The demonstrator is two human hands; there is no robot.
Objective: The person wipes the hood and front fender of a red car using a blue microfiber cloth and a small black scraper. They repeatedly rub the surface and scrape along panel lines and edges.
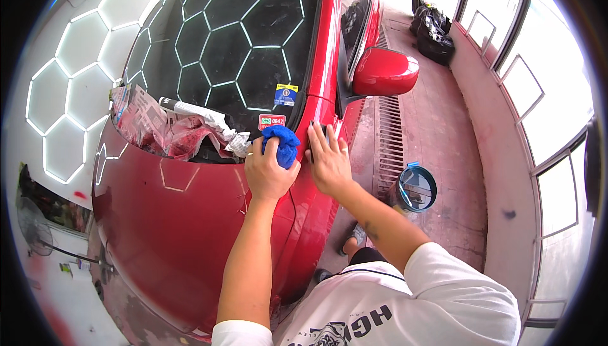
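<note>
My left hand (268, 173) grips a bunched blue cloth (283, 147) at the lower corner of the windshield (244, 35), above the hood (171, 200) of a red car. Close beside it, my right hand (332, 163) lies nearly flat over a dark, flat pad (310, 146), pressing it to the red fender below the windshield pillar. Only the pad's edges show around my fingers, so its exact kind cannot be made out. Crumpled newspaper (149, 127) and a wrapped tube-like roll (196, 113) rest along the windshield's base.
The red side mirror (385, 73) juts out ahead of my right hand. A dark bucket (415, 189) with liquid stands on the floor to the right, by a drain grate (389, 137). Black bags (434, 38) lie against the right wall. A fan (33, 225) stands at far left.
</note>
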